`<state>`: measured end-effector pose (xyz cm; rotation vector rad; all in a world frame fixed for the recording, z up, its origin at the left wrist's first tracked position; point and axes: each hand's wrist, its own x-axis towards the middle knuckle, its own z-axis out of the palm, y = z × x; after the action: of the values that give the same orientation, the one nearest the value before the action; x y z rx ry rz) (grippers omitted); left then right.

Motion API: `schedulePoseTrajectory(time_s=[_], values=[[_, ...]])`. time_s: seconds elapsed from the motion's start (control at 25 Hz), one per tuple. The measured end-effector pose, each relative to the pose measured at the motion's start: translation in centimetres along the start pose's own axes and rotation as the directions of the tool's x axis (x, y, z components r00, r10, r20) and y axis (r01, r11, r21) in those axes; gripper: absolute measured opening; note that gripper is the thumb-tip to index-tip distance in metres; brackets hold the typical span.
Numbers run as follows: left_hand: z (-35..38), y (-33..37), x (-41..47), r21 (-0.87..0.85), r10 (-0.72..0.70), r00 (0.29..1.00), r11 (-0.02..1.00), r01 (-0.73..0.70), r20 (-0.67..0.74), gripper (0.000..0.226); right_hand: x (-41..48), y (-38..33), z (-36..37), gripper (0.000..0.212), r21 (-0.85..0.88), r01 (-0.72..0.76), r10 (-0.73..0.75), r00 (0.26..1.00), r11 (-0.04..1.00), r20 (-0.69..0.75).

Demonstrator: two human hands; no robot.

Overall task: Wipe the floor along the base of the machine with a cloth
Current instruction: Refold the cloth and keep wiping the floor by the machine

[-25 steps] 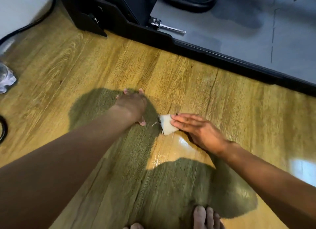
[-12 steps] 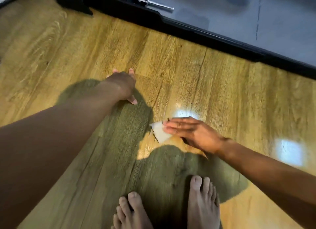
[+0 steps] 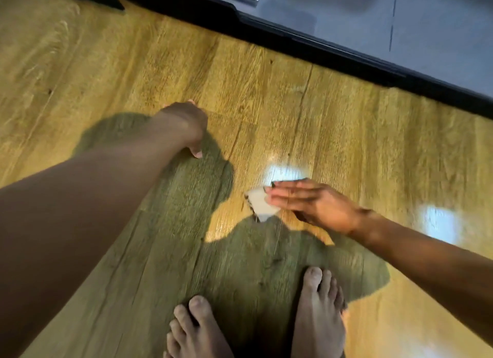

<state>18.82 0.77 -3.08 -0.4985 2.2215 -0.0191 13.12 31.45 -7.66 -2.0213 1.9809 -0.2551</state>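
1 cloth (image 3: 260, 204) lies flat under the right hand (image 3: 317, 205) on the floor (image 3: 373, 144).

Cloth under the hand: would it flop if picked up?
Probably floppy: the cloth lies flat, edge frayed. Likely light: the right hand presses it with straight fingers only. It may slide easily on the glossy floor.
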Motion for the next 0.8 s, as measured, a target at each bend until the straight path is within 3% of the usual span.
schedulePoseTrajectory(time_s=[0.12, 0.2, 0.28, 0.36, 0.4, 0.48, 0.56, 0.6, 0.64, 0.68, 0.76, 0.8], values=[[-0.9, 0.7, -0.2, -0.094, -0.019, 0.997, 0.995, 0.012, -0.07, 0.073, 2.1, 1.0, -0.6, 0.069, 0.008, -0.355, 0.35, 0.918, 0.935, -0.185], [-0.9, 2.6, -0.1, -0.219, 0.012, 0.984, 0.974, -0.051, -0.175, 0.088, 0.4, -2.0, 1.7, 0.059, 0.139, -0.371, 0.391, 0.905, 0.918, -0.168], [-1.1, 4.9, 0.1, -0.271, 0.069, 0.989, 0.957, -0.103, -0.133, 0.114, -1.5, -4.8, 2.6, 0.043, 0.134, -0.126, 0.138, 0.987, 0.983, -0.088], [-1.0, 6.6, 0.2, -0.247, 0.061, 0.998, 0.967, -0.068, -0.035, 0.129, -1.7, -3.3, 1.1, 0.041, 0.037, 0.164, -0.165, 0.986, 0.986, 0.02], [-0.8, 6.9, 0.4, -0.234, 0.043, 0.999, 0.971, -0.045, -0.017, 0.132, -0.9, -1.4, 0.3, 0.044, 0.049, 0.173, -0.174, 0.985, 0.984, 0.021], [-0.8, 6.9, 0.7, -0.23, 0.024, 1.0, 0.973, -0.027, -0.014, 0.134, 1.8, 2.6, -1.5, 0.052, 0.103, -0.099, 0.106, 0.992, 0.99, -0.068], [-0.8, 6.9, 0.7, -0.241, 0.026, 1.0, 0.97, -0.029, -0.018, 0.134, 4.1, 4.2, -1.6, 0.058, 0.15, -0.402, 0.426, 0.88, 0.903, -0.209], [-0.8, 6.9, 0.6, -0.254, 0.023, 1.0, 0.967, -0.026, -0.017, 0.134, 4.7, 3.8, -0.8, 0.063, 0.154, -0.478, 0.502, 0.829, 0.865, -0.246], [-0.8, 6.8, 0.5, -0.264, 0.019, 1.0, 0.964, -0.022, -0.012, 0.133, 4.8, 2.7, 0.4, 0.069, 0.133, -0.488, 0.505, 0.829, 0.863, -0.241], [-0.8, 6.8, 0.4, -0.267, 0.019, 1.0, 0.963, -0.02, -0.009, 0.132, 4.5, 1.7, 1.6, 0.074, 0.091, -0.429, 0.438, 0.873, 0.899, -0.216], [-0.5, 6.8, 0.6, -0.249, 0.033, 0.999, 0.968, -0.036, -0.013, 0.128, 3.0, 1.2, 2.2, 0.082, 0.021, -0.18, 0.181, 0.98, 0.983, -0.088], [-0.5, 6.7, 0.7, -0.242, 0.044, 0.999, 0.969, -0.047, -0.017, 0.128, 2.9, 2.8, 1.3, 0.082, 0.02, -0.082, 0.083, 0.996, 0.996, -0.038]])
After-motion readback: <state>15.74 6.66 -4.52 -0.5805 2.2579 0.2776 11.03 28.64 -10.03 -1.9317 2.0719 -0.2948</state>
